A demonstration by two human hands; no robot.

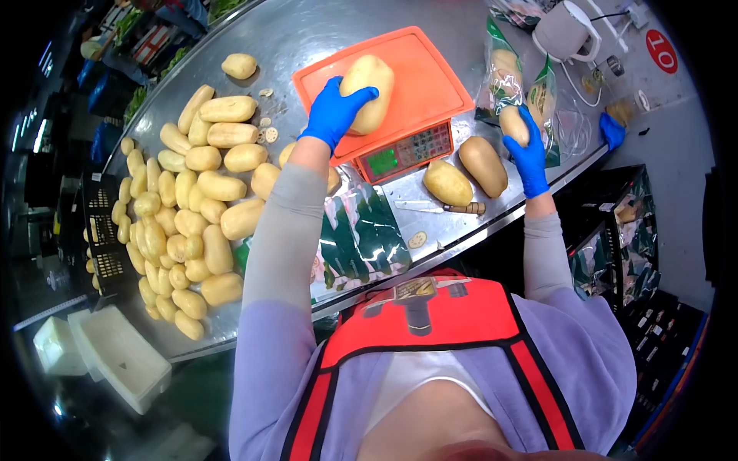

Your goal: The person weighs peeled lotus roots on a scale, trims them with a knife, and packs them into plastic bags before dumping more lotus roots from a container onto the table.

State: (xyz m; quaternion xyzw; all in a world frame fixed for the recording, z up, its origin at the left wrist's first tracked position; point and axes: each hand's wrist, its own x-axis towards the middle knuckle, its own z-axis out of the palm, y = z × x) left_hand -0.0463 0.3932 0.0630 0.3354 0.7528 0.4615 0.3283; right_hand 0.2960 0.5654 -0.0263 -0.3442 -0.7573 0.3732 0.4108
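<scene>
My left hand [334, 117], in a blue glove, is closed on a thick lotus root [372, 86] over the orange pan [427, 88] of a digital scale; I cannot tell whether the root rests on it. The scale's green display and keypad [407, 155] face me. To the right, my right hand [530, 157], also gloved in blue, grips a smaller lotus root [513, 125] beside the filled plastic bags. Between the scale and the table's front edge lie a brownish lotus root [483, 167], a paler lotus root [447, 183] and a knife [442, 207] with a wooden handle.
A large heap of lotus roots [184, 223] covers the table's left side. Green printed bags [361, 234] lie flat near the front edge. Filled bags [503, 73] and a white kettle [566, 32] stand at the back right. Dark crates [615, 230] sit below on the right.
</scene>
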